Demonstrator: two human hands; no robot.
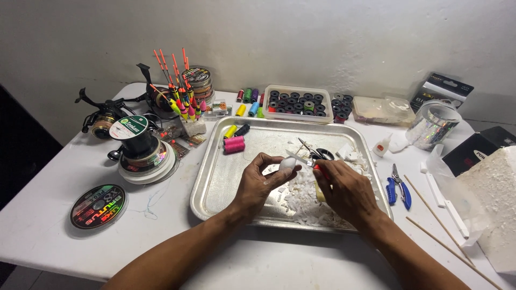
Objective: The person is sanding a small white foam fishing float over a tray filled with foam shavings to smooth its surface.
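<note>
While pinched: foam piece between left fingers

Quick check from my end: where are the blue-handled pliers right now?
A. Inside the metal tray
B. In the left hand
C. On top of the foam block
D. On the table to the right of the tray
D: the blue-handled pliers lie on the white table, just outside the right rim of the metal tray, untouched by either hand.
</note>
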